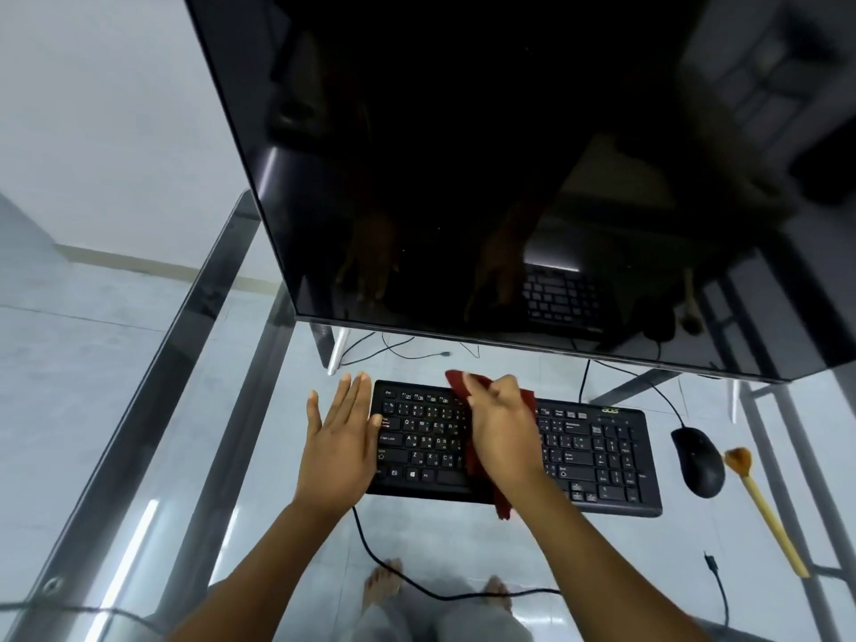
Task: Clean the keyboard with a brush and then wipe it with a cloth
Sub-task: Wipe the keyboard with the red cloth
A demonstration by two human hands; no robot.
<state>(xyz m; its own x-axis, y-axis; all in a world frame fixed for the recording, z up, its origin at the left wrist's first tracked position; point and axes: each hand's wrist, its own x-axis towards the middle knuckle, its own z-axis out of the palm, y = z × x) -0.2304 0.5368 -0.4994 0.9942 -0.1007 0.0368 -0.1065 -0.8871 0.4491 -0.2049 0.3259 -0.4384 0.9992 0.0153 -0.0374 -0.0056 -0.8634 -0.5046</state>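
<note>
A black keyboard [597,456] lies across the glass desk [259,456] under the monitor. My right hand [502,428] presses a dark red cloth [502,500] onto the middle of the keys, fingers closed over it. Cloth ends stick out above the top row and past the keyboard's front edge. My left hand [338,437] rests flat and spread at the keyboard's left end, thumb touching the keys, holding nothing. The wooden-handled brush [764,507] lies on the desk to the right, past the mouse, untouched.
A large dark monitor [509,178] overhangs the back of the desk on metal legs. A black mouse [698,461] sits right of the keyboard. Cables run behind the keyboard and under the glass. My feet and the floor show through the desk.
</note>
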